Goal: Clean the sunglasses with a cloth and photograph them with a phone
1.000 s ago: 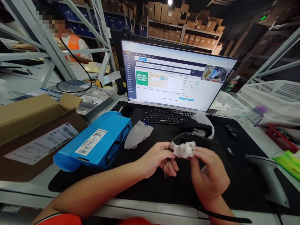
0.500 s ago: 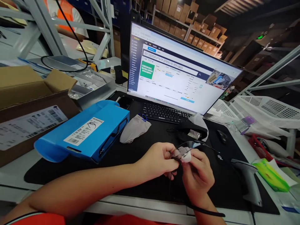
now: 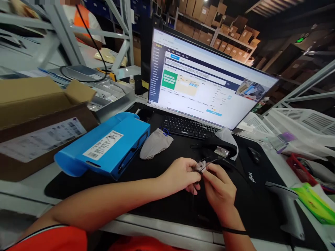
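My left hand point(image 3: 180, 177) and my right hand point(image 3: 222, 190) meet above the black desk mat, fingers pinched together. Between them is a pair of glasses point(image 3: 230, 164) with thin dark frame parts, blurred and partly covered by the fingers. A small whitish cloth or wrap point(image 3: 202, 166) shows at the fingertips around part of the frame. To the left lie a grey drawstring pouch point(image 3: 156, 143) and a blue box point(image 3: 104, 143) with a white label. Just beyond my right hand sits a black case point(image 3: 213, 144) with a small clear packet and white wrapping.
A monitor point(image 3: 199, 80) and keyboard point(image 3: 187, 127) stand ahead. An opened cardboard box point(image 3: 44, 129) is at left. On the right are a mouse point(image 3: 253, 155), a barcode scanner point(image 3: 289, 207), a green packet point(image 3: 315, 200), a red basket point(image 3: 300, 170) and white perforated trays point(image 3: 306, 122).
The view has shifted, so the scene sits slightly further right. Both hands stay together at the glasses; my right fingers have closed in, and less of the white cloth shows.
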Motion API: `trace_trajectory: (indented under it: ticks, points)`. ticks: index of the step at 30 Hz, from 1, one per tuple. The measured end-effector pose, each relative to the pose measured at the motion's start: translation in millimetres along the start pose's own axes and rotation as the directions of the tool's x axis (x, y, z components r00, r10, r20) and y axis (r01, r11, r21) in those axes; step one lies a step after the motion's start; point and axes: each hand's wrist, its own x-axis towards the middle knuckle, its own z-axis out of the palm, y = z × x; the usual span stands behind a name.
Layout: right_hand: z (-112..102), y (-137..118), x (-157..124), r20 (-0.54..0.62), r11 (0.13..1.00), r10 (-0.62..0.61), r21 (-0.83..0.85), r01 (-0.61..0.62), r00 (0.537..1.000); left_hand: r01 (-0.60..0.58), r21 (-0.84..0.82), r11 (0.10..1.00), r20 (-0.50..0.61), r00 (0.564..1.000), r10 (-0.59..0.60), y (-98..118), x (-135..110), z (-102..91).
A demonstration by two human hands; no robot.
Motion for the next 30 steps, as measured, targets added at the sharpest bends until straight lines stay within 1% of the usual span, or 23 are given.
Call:
trace_trajectory:
  ticks: [2,4,5,6,7,9,10,11,12,13,15,16,18,20,22,24,26,30]
  points:
    - [-8.4,15.5,-5.2,0.068,0.998,0.016,-0.07,-0.011,0.998,0.065,-0.062,0.996,-0.005,0.998,-0.065,2.6,2.7,-0.6]
    - [-15.2,35.8,-14.0,0.088,0.984,0.113,-0.146,-0.1,0.99,0.073,-0.143,0.987,-0.041,0.996,-0.079,4.9,3.2,-3.2]
    - [-17.7,46.7,-19.2,0.12,0.967,0.19,-0.192,-0.166,0.974,0.06,-0.184,0.981,-0.062,0.995,-0.072,5.9,2.1,-5.4]
    - [-19.5,57.4,-24.5,0.182,0.941,0.278,-0.25,-0.229,0.943,0.046,-0.219,0.975,-0.075,0.995,-0.063,6.5,0.0,-8.0]
    - [-20.6,67.3,-29.8,0.263,0.905,0.37,-0.32,-0.281,0.891,0.036,-0.25,0.967,-0.077,0.995,-0.057,6.8,-3.1,-10.9]
    - [-20.5,83.7,-39.0,0.402,0.838,0.505,-0.439,-0.324,0.763,0.04,-0.305,0.952,-0.077,0.995,-0.067,5.8,-11.5,-16.5]
    - [-19.2,90.2,-42.7,0.43,0.815,0.543,-0.478,-0.329,0.721,0.053,-0.337,0.94,-0.081,0.993,-0.085,4.6,-16.4,-18.9]
    - [-17.2,95.6,-45.6,0.427,0.799,0.562,-0.5,-0.333,0.709,0.067,-0.378,0.923,-0.09,0.99,-0.108,3.0,-21.2,-20.8]
    - [-14.5,99.9,-47.8,0.404,0.794,0.563,-0.506,-0.336,0.721,0.076,-0.426,0.901,-0.1,0.986,-0.131,1.2,-25.9,-22.1]
    - [-11.1,103.3,-49.2,0.374,0.797,0.551,-0.5,-0.338,0.746,0.078,-0.476,0.876,-0.106,0.984,-0.145,-1.0,-30.2,-22.7]
    - [-3.0,106.4,-50.2,0.338,0.817,0.517,-0.47,-0.335,0.787,0.077,-0.559,0.826,-0.071,0.987,-0.141,-5.7,-37.6,-21.9]
    - [1.3,105.7,-49.8,0.351,0.837,0.493,-0.44,-0.325,0.796,0.084,-0.584,0.807,-0.023,0.993,-0.12,-8.2,-41.0,-20.6]
    - [9.0,98.9,-48.0,0.379,0.883,0.437,-0.351,-0.311,0.816,0.115,-0.601,0.791,0.119,0.991,-0.053,-12.9,-47.5,-16.5]
    - [13.8,85.8,-45.4,0.38,0.925,0.367,-0.244,-0.291,0.849,0.155,-0.591,0.791,0.267,0.964,0.011,-16.8,-54.0,-10.8]
    - [15.8,70.3,-43.0,0.369,0.955,0.294,-0.161,-0.251,0.882,0.175,-0.59,0.788,0.343,0.938,0.049,-19.4,-59.8,-4.6]
    - [16.9,57.4,-41.7,0.375,0.972,0.231,-0.126,-0.197,0.898,0.183,-0.598,0.78,0.352,0.935,0.051,-20.6,-64.2,0.1]
    - [19.5,49.5,-41.8,0.367,0.981,0.184,-0.124,-0.148,0.912,0.176,-0.59,0.788,0.328,0.944,0.035,-19.9,-68.4,1.6]
    - [31.1,41.6,-45.5,0.335,0.995,0.077,-0.079,-0.054,0.939,0.128,-0.516,0.847,0.272,0.962,0.02,-11.1,-84.8,-4.8]
